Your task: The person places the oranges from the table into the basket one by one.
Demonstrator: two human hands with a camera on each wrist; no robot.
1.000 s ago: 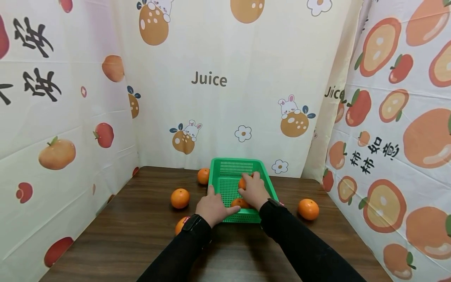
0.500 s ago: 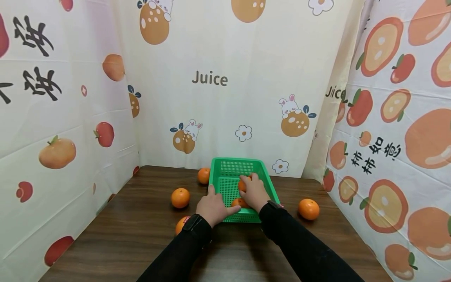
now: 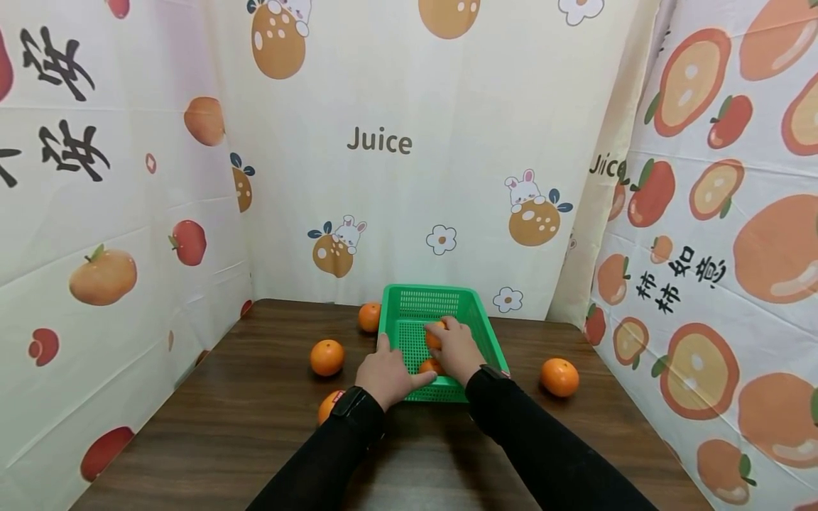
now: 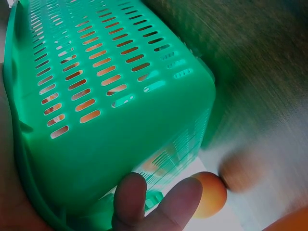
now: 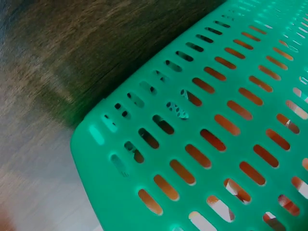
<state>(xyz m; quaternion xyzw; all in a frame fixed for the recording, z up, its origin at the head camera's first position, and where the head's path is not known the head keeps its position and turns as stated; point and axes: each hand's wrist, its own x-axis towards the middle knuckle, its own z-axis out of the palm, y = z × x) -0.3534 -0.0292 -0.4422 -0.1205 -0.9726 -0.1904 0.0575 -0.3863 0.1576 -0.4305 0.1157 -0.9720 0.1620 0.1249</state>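
— What's over on the left side of the table [image 3: 255, 426]?

— Three oranges lie loose on the wood. One sits out in the open [image 3: 326, 357], one is farther back, just beside the basket's far left corner [image 3: 368, 316], and one is nearest the person [image 3: 329, 407], half hidden behind the left wrist and its black band.

— And the left hand [image 3: 385, 374]?

— It's at the near left corner of the green basket [image 3: 418, 306], fingers laid along the left rim and the thumb stretched across the front edge. From the left wrist view the palm lies against the slotted wall [image 4: 96, 96] with two fingertips [image 4: 130, 197] curling under the bottom edge, so it is holding the basket's corner, not spread free.

— What's inside the basket?

— Two oranges. One lies at the near wall [image 3: 431, 367], between the two hands. The other is farther in [image 3: 434, 333], and the right hand [image 3: 455, 348] is over it, fingers bent round it, the fruit showing at the fingertips.

— Does the right wrist view add anything?

— Only the basket's slotted green wall [image 5: 216, 144] close up, with orange showing through the slots. The hand itself isn't visible there.

— Anything on the right?

— One more orange [image 3: 559, 377], alone on the table, well apart from the basket. Fruit-print cloth [image 3: 383, 142] hangs all round.
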